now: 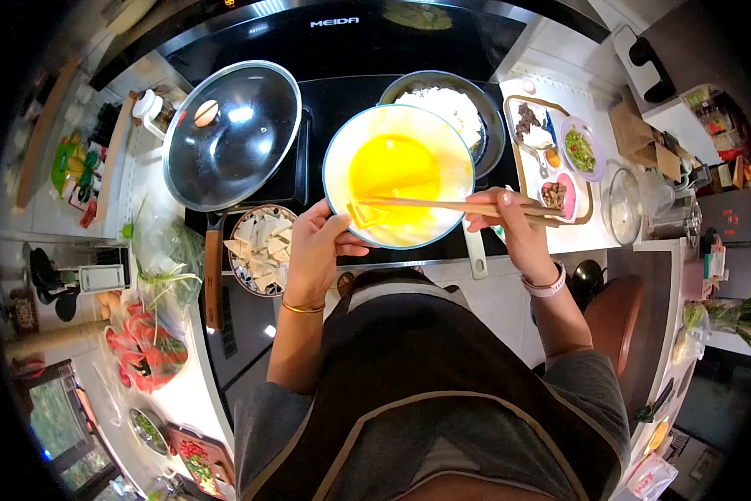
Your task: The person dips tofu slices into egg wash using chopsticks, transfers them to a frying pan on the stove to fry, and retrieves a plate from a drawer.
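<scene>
Stovetop (318,117): bowl (457,171) of yellow liquid (396,163) held above, left hand (318,242) grasping rim; chopsticks (442,203), right hand (513,221) gripping, crosswise, tips leftward.

The head view looks down at close hands (312,249).

In the middle of the frame, the left hand (318,242) holds a bowl (456,179) of yellow liquid (396,163); the right hand (513,224) holds chopsticks (442,204) inside it. Upper left, a glass lid (225,159).
</scene>
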Tool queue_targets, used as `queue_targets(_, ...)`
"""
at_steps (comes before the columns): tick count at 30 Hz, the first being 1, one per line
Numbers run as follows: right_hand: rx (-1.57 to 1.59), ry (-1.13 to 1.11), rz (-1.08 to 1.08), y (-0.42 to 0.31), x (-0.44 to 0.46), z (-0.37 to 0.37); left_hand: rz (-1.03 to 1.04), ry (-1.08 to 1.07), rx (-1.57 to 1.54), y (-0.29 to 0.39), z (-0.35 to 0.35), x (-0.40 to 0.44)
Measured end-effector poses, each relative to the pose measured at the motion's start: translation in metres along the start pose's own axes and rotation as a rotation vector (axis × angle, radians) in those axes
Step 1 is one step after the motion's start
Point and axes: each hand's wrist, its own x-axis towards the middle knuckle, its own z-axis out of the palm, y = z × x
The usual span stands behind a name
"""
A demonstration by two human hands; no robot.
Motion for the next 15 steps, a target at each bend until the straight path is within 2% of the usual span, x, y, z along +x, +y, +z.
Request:
queue_targets(2, -0.041, -0.064, 0.068, 0.001, -0.001, -0.001, 0.004, -0.002, 0.016, 0.001, 0.000, 0.001)
queue_targets(8, 0.045, -0.046, 0.076, 0.005, -0.004, -0.016, 0.016, -0.004, -0.004, 0.002, 0.000, 0.000)
queue_targets(10, 0.185, -0.088, 0.081, 0.010, -0.004, -0.020, 0.009, 0.000, -0.004, 0.002, 0.000, 0.000)
queue_targets(14, 0.165, -0.181, 0.092, 0.013, -0.006, -0.029, 0.009, 0.008, -0.008, 0.004, -0.001, 0.001)
queue_targets(15, -0.006, -0.253, -0.054, 0.011, -0.006, -0.029, 0.013, 0.012, -0.003, 0.004, 0.000, 0.001)
